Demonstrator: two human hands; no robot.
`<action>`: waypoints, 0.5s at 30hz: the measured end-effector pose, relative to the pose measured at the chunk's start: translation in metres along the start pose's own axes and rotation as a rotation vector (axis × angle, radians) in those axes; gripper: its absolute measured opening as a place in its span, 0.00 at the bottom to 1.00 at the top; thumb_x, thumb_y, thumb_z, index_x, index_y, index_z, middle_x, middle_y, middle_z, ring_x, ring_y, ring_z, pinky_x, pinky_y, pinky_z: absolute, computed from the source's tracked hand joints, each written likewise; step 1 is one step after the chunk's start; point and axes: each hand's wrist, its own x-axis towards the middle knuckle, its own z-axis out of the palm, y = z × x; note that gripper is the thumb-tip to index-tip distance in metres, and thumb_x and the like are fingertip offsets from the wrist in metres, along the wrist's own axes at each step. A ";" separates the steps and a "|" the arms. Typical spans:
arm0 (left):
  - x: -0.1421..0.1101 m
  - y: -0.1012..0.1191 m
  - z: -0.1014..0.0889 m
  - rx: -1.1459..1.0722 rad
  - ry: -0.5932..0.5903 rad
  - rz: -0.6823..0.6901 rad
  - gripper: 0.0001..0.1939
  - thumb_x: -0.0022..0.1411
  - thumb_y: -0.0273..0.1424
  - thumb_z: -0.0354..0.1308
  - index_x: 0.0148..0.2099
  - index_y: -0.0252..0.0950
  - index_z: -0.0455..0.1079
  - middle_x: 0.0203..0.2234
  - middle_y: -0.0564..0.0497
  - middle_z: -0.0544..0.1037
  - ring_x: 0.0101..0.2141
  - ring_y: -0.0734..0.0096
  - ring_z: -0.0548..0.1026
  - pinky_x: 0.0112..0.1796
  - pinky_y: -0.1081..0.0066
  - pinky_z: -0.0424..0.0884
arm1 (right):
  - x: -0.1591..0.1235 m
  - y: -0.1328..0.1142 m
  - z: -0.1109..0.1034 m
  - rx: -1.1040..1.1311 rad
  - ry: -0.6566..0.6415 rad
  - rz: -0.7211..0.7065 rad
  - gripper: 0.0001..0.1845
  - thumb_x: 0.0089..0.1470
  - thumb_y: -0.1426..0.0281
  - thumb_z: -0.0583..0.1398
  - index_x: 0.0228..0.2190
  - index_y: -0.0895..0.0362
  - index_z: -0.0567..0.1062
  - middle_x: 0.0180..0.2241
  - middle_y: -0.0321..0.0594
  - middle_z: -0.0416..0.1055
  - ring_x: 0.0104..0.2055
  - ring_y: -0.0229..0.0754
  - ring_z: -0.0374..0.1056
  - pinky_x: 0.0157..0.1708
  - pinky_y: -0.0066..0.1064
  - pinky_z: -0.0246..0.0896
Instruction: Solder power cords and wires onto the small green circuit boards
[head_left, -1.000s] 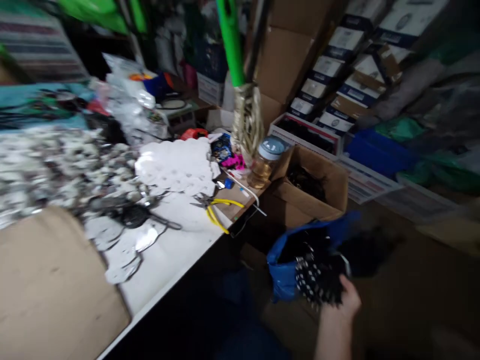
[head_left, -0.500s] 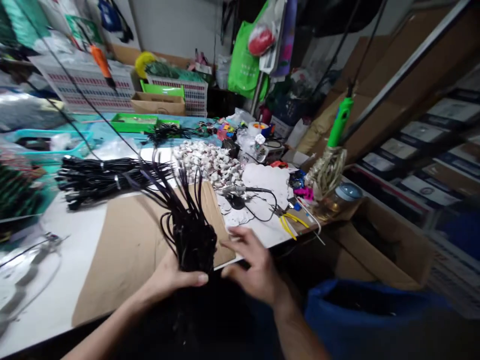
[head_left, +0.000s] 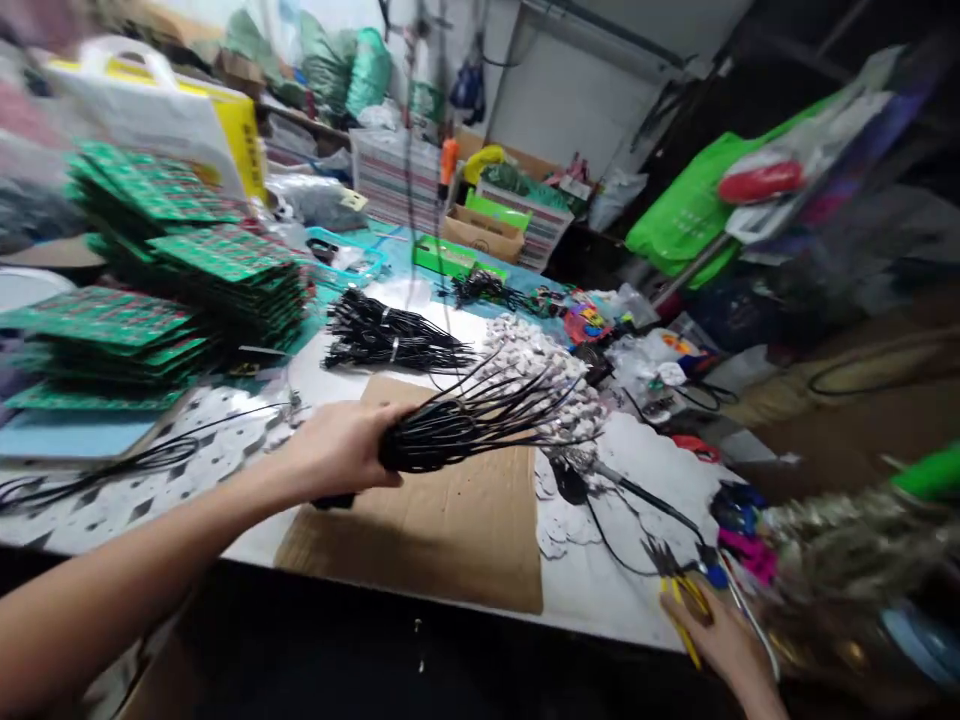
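Observation:
My left hand [head_left: 349,450] is closed around a bundle of black cables [head_left: 450,425], held above a flat piece of brown cardboard [head_left: 450,525]. The loose cable ends fan out to the right, over a heap of small whitish pieces [head_left: 536,365]. Near the table's right front edge, my right hand [head_left: 716,625] has its fingers round the yellow handles of a pair of pliers [head_left: 686,610]. Their jaws point away from me, next to a thin black cord. A second bundle of black cables [head_left: 390,335], tied in places, lies behind the cardboard.
Stacks of green circuit boards [head_left: 120,335] stand at the left. A soldering iron [head_left: 652,500] lies right of the cardboard. Green trays [head_left: 442,257] and a small cardboard box [head_left: 484,235] are at the back. A green bag [head_left: 690,205] hangs at the right.
The view has swung left. My left hand has raised the cable bundle and tilted it from upright to sideways. My right hand has left the bundle and taken hold of the pliers.

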 end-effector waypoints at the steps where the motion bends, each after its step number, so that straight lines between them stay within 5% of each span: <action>1: 0.006 -0.005 0.002 0.130 -0.004 -0.001 0.33 0.43 0.35 0.72 0.55 0.45 0.76 0.40 0.47 0.83 0.42 0.45 0.80 0.40 0.63 0.72 | 0.001 -0.012 -0.006 0.023 -0.043 -0.019 0.26 0.41 0.44 0.58 0.37 0.45 0.79 0.36 0.47 0.79 0.46 0.64 0.78 0.47 0.53 0.73; 6: 0.054 -0.027 0.033 0.464 -0.144 0.135 0.26 0.50 0.27 0.60 0.54 0.41 0.76 0.38 0.44 0.82 0.38 0.45 0.80 0.37 0.62 0.70 | 0.010 -0.032 -0.017 0.062 -0.154 0.012 0.31 0.49 0.49 0.62 0.51 0.50 0.76 0.55 0.50 0.73 0.59 0.59 0.69 0.57 0.48 0.65; 11: 0.090 -0.041 0.070 0.505 -0.235 0.267 0.24 0.56 0.32 0.61 0.56 0.37 0.74 0.43 0.41 0.82 0.41 0.47 0.80 0.43 0.61 0.70 | 0.004 -0.018 -0.007 0.071 -0.169 0.079 0.35 0.50 0.50 0.65 0.56 0.51 0.74 0.54 0.50 0.72 0.57 0.58 0.69 0.56 0.47 0.64; 15: 0.100 -0.040 0.066 0.485 -0.215 0.323 0.34 0.54 0.34 0.64 0.64 0.38 0.68 0.52 0.39 0.79 0.49 0.46 0.78 0.49 0.56 0.69 | 0.002 -0.026 -0.009 0.059 -0.152 0.068 0.32 0.51 0.51 0.65 0.55 0.50 0.74 0.51 0.47 0.72 0.55 0.56 0.70 0.54 0.46 0.65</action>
